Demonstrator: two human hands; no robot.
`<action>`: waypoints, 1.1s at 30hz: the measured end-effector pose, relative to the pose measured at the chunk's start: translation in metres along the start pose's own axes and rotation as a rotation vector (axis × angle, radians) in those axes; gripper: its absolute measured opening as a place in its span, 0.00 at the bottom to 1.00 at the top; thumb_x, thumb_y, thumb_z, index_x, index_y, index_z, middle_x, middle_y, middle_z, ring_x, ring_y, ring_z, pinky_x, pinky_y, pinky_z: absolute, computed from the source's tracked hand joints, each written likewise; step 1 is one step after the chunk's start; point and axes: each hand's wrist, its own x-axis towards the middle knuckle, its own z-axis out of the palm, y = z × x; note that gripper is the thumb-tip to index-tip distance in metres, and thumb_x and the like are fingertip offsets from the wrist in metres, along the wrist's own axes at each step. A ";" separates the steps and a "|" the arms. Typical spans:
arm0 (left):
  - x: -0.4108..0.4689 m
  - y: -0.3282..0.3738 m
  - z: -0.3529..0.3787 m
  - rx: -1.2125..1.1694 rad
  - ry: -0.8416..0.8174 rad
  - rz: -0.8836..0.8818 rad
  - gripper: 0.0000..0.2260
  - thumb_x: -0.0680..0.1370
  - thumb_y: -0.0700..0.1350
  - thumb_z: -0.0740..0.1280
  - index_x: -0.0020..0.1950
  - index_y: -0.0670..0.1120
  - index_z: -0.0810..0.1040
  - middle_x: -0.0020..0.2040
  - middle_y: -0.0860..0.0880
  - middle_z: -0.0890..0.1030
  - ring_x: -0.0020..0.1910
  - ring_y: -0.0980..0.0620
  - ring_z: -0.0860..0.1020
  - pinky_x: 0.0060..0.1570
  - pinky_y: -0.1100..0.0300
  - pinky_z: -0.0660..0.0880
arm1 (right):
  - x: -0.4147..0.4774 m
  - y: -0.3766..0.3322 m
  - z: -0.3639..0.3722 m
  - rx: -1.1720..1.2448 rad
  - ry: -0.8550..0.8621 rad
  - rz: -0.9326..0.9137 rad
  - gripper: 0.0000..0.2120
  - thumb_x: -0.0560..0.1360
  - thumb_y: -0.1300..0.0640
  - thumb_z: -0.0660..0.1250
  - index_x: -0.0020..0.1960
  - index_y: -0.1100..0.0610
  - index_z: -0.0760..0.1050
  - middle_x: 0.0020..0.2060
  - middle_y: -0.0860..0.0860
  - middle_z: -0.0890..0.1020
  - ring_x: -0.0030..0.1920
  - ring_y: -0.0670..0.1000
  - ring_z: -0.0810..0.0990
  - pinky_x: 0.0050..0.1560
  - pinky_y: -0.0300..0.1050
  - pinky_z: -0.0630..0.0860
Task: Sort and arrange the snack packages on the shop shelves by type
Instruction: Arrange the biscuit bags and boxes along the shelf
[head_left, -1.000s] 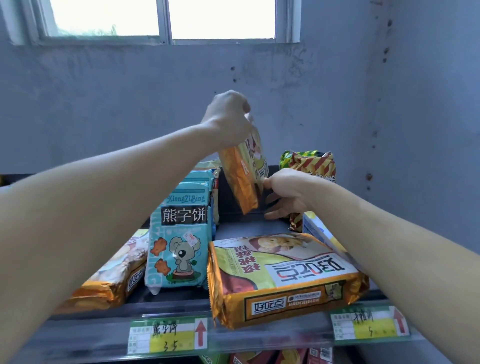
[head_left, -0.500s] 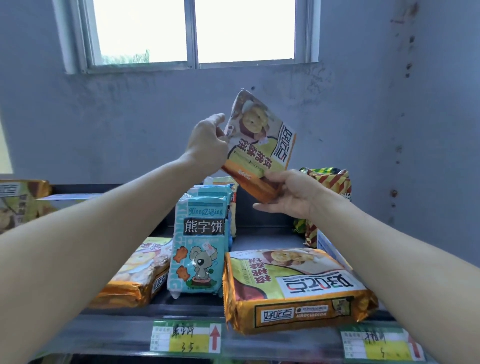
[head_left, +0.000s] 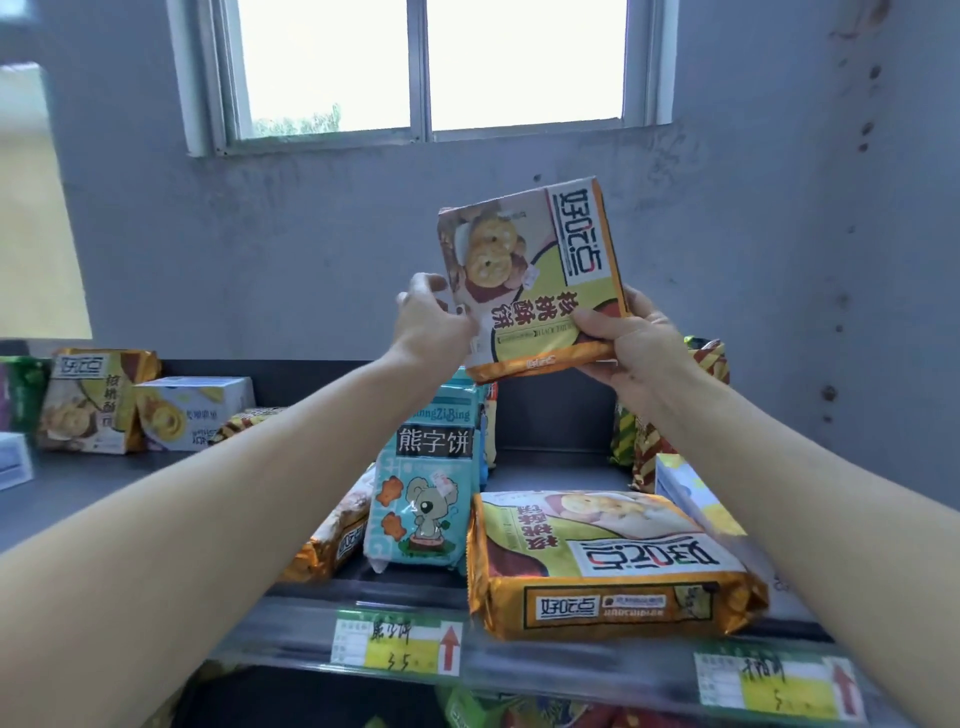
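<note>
Both hands (head_left: 434, 325) (head_left: 636, 345) round a walnut-biscuit packet (head_left: 535, 275) above the stocked shelf (head_left: 550, 467).

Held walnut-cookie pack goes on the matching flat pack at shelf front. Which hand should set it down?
Right, probably. The right hand grips the held pack by its lower corner, above the matching flat pack. The left hand sits over the blue bear packs.

Held aloft over the dark shelf (head_left: 545, 467), upright, print sideways: orange-and-green foil biscuit packet (head_left: 535, 280). Lying flat at the shelf front below: matching orange foil packet (head_left: 608, 566). Standing just left of that: blue koala-print plastic packet (head_left: 423, 499).
</note>
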 end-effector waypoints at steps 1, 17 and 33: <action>0.003 0.001 -0.002 0.019 0.033 0.026 0.26 0.75 0.38 0.68 0.70 0.45 0.63 0.61 0.45 0.67 0.48 0.55 0.74 0.45 0.62 0.76 | -0.002 -0.005 0.003 -0.049 -0.008 -0.042 0.21 0.70 0.68 0.71 0.58 0.51 0.75 0.42 0.49 0.86 0.38 0.52 0.86 0.35 0.47 0.81; 0.017 0.014 -0.073 -0.292 -0.146 0.042 0.16 0.71 0.36 0.72 0.54 0.47 0.71 0.48 0.49 0.79 0.45 0.51 0.80 0.37 0.58 0.81 | -0.037 -0.050 0.075 -0.185 0.174 -0.406 0.17 0.69 0.65 0.73 0.55 0.61 0.72 0.45 0.53 0.82 0.44 0.51 0.83 0.45 0.46 0.82; 0.006 -0.022 -0.148 -0.368 -0.247 -0.114 0.05 0.76 0.40 0.67 0.50 0.48 0.77 0.42 0.52 0.82 0.37 0.58 0.80 0.27 0.69 0.74 | -0.078 -0.017 0.169 -0.172 0.201 -0.313 0.05 0.76 0.62 0.64 0.51 0.54 0.76 0.35 0.49 0.85 0.32 0.47 0.84 0.29 0.40 0.78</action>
